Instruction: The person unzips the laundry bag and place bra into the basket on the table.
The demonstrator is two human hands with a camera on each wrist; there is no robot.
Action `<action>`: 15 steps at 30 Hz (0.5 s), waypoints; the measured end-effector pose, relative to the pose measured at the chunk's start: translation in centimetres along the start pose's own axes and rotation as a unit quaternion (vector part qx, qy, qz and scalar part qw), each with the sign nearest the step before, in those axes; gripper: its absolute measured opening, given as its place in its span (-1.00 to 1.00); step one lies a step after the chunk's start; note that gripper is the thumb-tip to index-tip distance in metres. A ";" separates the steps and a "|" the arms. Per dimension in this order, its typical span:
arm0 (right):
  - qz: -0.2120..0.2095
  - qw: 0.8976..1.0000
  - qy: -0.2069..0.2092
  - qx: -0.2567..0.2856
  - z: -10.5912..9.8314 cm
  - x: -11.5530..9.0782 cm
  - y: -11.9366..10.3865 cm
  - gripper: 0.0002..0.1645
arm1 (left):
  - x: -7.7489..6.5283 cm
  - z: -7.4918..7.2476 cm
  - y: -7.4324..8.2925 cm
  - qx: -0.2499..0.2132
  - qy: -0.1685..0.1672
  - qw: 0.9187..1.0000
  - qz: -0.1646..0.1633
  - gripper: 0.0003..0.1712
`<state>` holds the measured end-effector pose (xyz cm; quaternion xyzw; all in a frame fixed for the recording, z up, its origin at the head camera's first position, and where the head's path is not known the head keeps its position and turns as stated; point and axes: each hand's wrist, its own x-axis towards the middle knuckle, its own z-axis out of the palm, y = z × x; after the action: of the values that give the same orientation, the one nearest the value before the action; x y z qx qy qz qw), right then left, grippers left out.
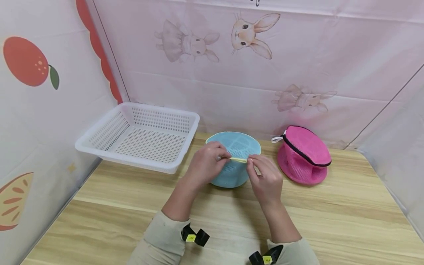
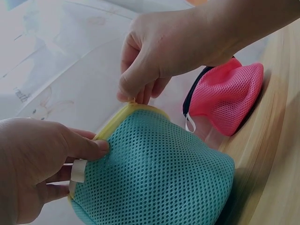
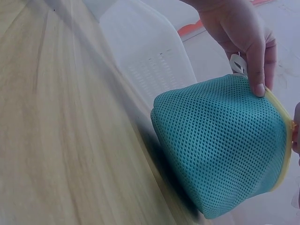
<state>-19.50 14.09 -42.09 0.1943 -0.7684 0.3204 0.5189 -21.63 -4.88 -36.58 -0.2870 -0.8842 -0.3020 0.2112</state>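
A blue mesh laundry bag (image 1: 232,176) with yellow trim stands on the table in front of me, its round top facing up. My left hand (image 1: 207,162) pinches its yellow zipper edge (image 2: 115,123) between thumb and fingers, beside a white fabric tab (image 2: 78,171). Farther along that edge, my right hand (image 1: 266,176) pinches at the zipper pull, which the fingertips mostly hide. Between both hands the yellow edge runs nearly straight. In the right wrist view the left thumb presses on the mesh, and only part of the right hand (image 3: 296,133) shows at the border.
A pink mesh laundry bag (image 1: 303,158) with a black zipper and white loop stands to the right, close to the back wall. At the left sits a white plastic basket (image 1: 185,147) with slotted walls. Printed cloth walls (image 1: 205,88) enclose the wooden table (image 1: 347,206).
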 end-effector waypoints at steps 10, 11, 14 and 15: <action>0.000 1.000 0.002 0.009 -0.1 0.2 -0.1 -0.87 | 0.1 0.0 0.2 0.017 -0.007 1.000 0.017 -0.89; -0.001 1.000 0.003 0.012 -0.1 0.2 -0.1 -0.88 | 0.0 0.0 0.3 0.019 -0.007 1.000 0.021 -0.89; -0.009 1.000 0.005 0.020 -0.1 0.3 -0.1 -0.88 | 0.0 0.1 0.5 0.025 -0.005 0.999 0.036 -0.87; -0.012 1.000 0.005 0.023 -0.1 0.4 -0.1 -0.88 | 0.1 0.2 0.6 0.027 -0.004 0.999 0.042 -0.86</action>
<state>-19.52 14.07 -41.71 0.2136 -0.7560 0.3326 0.5218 -21.32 -4.29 -36.46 -0.3195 -0.8799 -0.2678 0.2280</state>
